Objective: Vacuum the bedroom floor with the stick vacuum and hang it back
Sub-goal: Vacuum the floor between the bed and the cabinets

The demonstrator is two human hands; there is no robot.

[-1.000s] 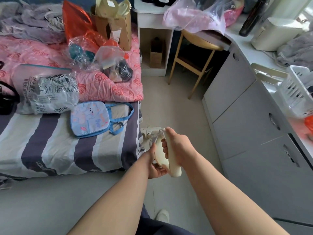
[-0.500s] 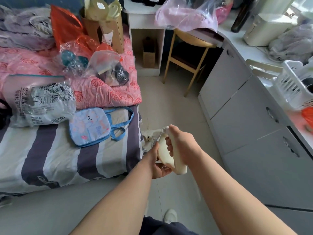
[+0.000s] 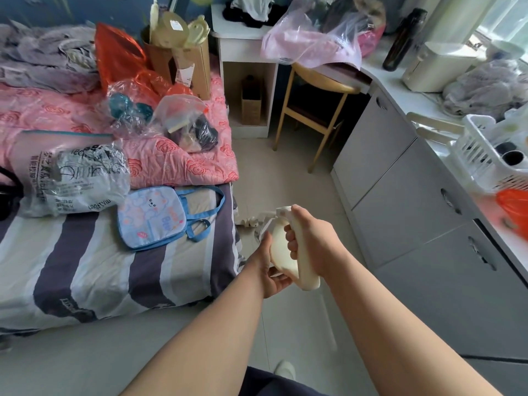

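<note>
A cream stick vacuum (image 3: pixel 281 247) is held out in front of me over the pale tiled floor (image 3: pixel 288 178). My right hand (image 3: pixel 310 241) is wrapped around its handle from the right. My left hand (image 3: pixel 270 267) grips the underside of the body from the left. The vacuum's tube and floor head are hidden behind my hands; only a bit of pale plastic (image 3: pixel 257 220) shows beyond them, by the bed's corner.
A bed (image 3: pixel 94 261) with striped sheet, pink quilt, bags and a blue tote (image 3: pixel 160 217) fills the left. Grey cabinets (image 3: pixel 423 212) with a cluttered counter run along the right. A wooden stool (image 3: pixel 317 110) and white nightstand (image 3: pixel 245 81) stand at the far end of the aisle.
The view has tilted up and left a little. Both hands keep their grip on the vacuum and have shifted slightly forward along the aisle.
</note>
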